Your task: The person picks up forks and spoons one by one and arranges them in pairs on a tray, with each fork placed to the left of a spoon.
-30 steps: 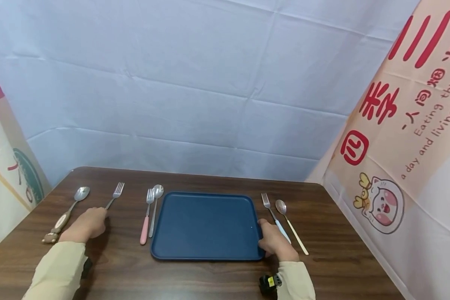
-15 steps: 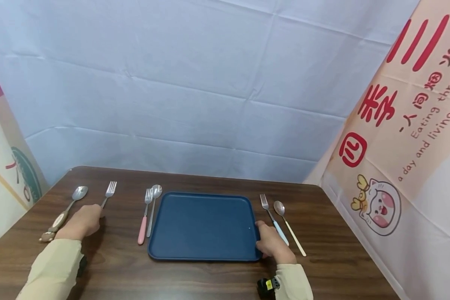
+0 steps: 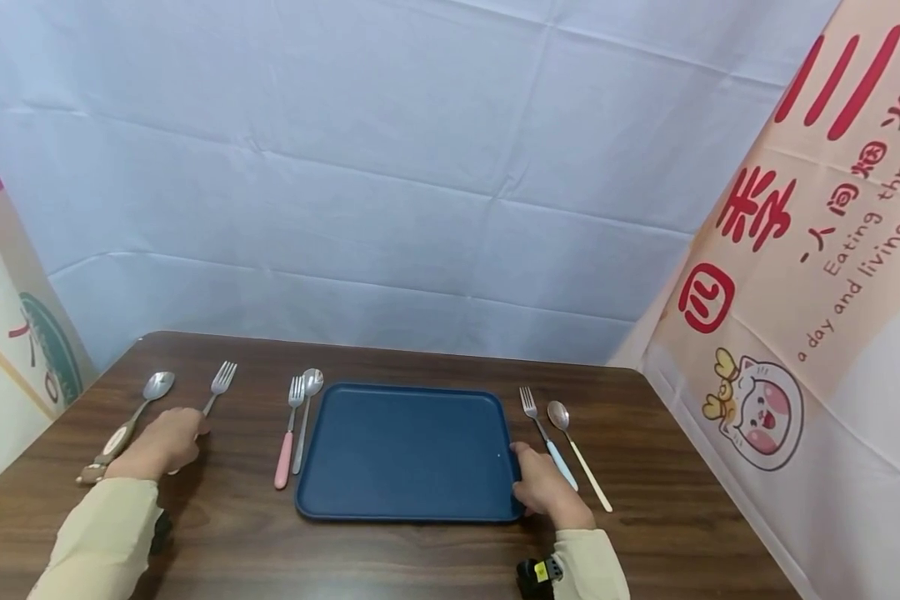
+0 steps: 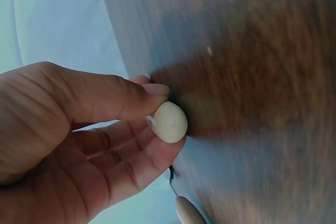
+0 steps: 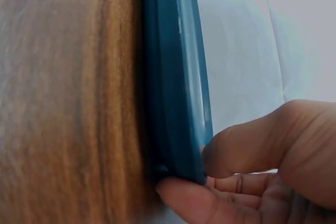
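My left hand grips a fork at the table's left side, its silver tines pointing away from me. In the left wrist view, the fork's rounded cream handle end shows between thumb and fingers; its middle is covered by the hand. Close to the left of this hand lies a spoon with a brown, bear-shaped handle end. My right hand pinches the right edge of a dark blue rectangular tray, near its front corner. In the right wrist view, the thumb lies on the tray's rim and a finger under it.
Left of the tray lie a pink-handled fork and a silver spoon. Right of it are a blue-handled fork and a cream-handled spoon. A white cloth hangs behind the brown table.
My left hand has shifted slightly left with the fork, nearer to the bear-handled spoon. The right hand stays on the tray, which lies as before; the whole head view has shifted a little.
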The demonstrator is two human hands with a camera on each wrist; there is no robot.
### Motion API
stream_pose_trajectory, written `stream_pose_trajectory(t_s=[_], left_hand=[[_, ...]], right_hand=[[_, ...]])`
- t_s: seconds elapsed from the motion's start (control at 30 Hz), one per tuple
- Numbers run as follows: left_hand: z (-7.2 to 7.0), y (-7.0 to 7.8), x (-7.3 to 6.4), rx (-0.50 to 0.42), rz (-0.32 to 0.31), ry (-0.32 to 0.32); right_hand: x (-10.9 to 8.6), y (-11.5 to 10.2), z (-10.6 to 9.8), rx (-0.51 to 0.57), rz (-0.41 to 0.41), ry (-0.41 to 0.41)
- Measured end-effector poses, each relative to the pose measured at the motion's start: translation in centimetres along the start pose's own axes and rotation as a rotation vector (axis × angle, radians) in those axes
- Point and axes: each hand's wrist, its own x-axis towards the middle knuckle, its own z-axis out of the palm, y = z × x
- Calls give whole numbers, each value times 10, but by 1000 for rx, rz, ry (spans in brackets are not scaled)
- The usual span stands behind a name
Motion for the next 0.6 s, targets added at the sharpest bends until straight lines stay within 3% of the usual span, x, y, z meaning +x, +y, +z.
stream_pose_trajectory(t_s=[0.13, 0.37, 0.6], left_hand=[[1, 0, -1, 6, -2, -6], [0, 2, -6, 5, 1, 55], [-11, 5, -10, -23, 2, 115]], right_hand=[[2, 0, 1, -5, 3, -8], [1, 0, 1, 2, -14, 2], [1, 0, 0, -21, -25, 21]])
